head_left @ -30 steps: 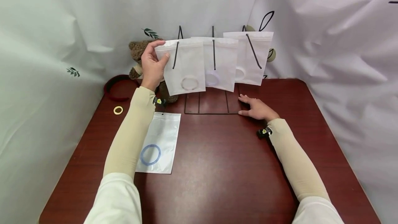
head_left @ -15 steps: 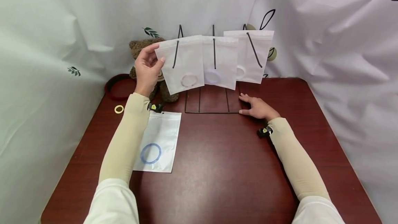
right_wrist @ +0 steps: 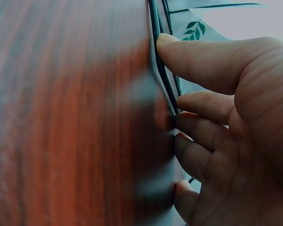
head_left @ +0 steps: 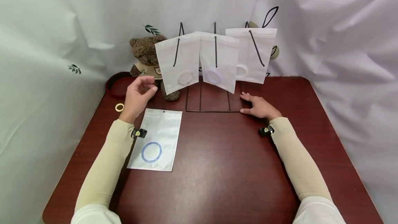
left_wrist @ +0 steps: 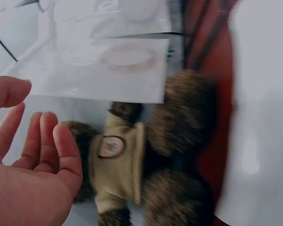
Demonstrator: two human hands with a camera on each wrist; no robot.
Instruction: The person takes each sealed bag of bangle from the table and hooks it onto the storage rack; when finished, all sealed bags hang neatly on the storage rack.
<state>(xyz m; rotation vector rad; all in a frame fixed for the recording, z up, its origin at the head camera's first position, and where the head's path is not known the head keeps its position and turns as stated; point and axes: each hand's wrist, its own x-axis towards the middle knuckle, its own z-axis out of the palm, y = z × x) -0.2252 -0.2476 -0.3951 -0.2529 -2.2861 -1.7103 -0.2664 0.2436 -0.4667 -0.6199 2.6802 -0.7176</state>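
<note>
My left hand [head_left: 139, 96], fingers loosely bent and holding nothing, hovers in front of the teddy bear [head_left: 149, 53], apart from the bags. Closest to it is a white zip bag [head_left: 168, 65] with a pale ring inside, hanging from a prong of the black wire rack [head_left: 214, 111]. Two more zip bags hang on the other prongs: the middle bag [head_left: 219, 56] with a lilac ring, the right bag [head_left: 248, 47] with a white one. My right hand [head_left: 261, 107] rests at the rack base's right front corner; in the right wrist view its thumb [right_wrist: 193, 54] touches the wire.
A flat zip bag [head_left: 164, 130] with a blue ring lies on the dark red table [head_left: 217, 165], by the left forearm. Left of that hand are a small yellow ring [head_left: 119, 104] and a dark red headband-like loop [head_left: 109, 87]. White curtains [head_left: 93, 16] enclose the table.
My left hand has let go of the left hanging bag and moved down and left, away from it. That bag now hangs free, slightly turned. The right hand stays on the rack's base.
</note>
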